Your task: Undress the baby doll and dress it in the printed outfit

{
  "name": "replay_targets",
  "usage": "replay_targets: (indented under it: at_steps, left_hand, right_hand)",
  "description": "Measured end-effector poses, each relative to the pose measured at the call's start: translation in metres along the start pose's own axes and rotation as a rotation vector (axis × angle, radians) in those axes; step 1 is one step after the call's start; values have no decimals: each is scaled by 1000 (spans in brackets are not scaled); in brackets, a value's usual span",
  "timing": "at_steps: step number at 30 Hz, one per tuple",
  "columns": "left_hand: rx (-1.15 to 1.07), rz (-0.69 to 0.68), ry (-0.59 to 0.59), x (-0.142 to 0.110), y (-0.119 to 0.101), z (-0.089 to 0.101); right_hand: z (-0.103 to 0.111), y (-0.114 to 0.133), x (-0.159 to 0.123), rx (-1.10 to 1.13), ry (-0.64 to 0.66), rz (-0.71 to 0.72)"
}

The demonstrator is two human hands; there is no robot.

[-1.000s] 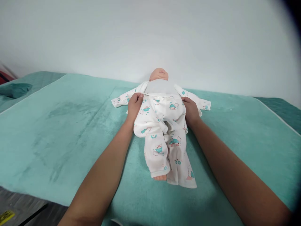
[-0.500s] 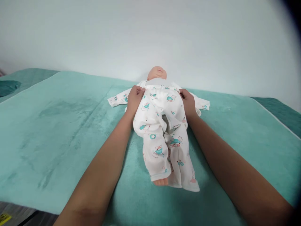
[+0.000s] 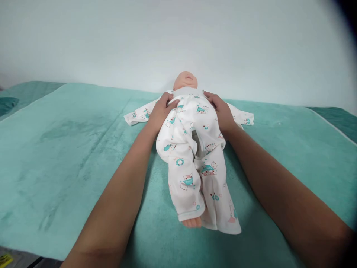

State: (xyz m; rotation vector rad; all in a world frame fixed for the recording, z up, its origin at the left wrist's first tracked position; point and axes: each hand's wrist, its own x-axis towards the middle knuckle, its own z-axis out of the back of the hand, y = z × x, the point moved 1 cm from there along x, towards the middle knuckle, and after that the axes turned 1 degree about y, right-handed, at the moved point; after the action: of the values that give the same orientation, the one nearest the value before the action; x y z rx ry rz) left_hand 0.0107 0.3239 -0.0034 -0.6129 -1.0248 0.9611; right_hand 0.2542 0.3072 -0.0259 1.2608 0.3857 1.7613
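A baby doll [image 3: 185, 80] lies on its back, dressed in white printed clothes, head toward the wall. Its white baby trousers [image 3: 192, 119] reach up to the chest, and toes show from the left-hand cuff; the other leg's end hangs flat, with no foot visible. My left hand [image 3: 164, 111] is closed on the waistband at the doll's left-hand side in view, thumb over the cloth. At the opposite side my right hand [image 3: 221, 111] grips the waistband's edge, its thumb hidden. Both sleeves of the printed top [image 3: 142, 113] stretch outward.
A pale green cover [image 3: 69, 156] spreads beneath the doll. Behind it rises a white wall [image 3: 178, 37]. Darker green cloth [image 3: 334, 121] shows at the far right, and a dark green item [image 3: 8, 105] lies at the far left.
Both hands have moved up toward the doll's head, drawing the trousers' waistband higher over the chest. The doll's head appears slightly higher in view.
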Motion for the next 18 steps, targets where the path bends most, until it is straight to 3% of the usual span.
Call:
replay_targets:
  at_steps: [8, 13, 18]
  left_hand:
    - [63, -28, -127, 34, 19, 10]
    - [7, 54, -234, 44, 31, 3]
    - [-44, 136, -328, 35, 29, -8]
  right_hand:
    - [2, -13, 20, -212, -99, -48]
    - [4, -29, 30, -134, -125, -138]
    - [-5, -30, 27, -52, -189, -150]
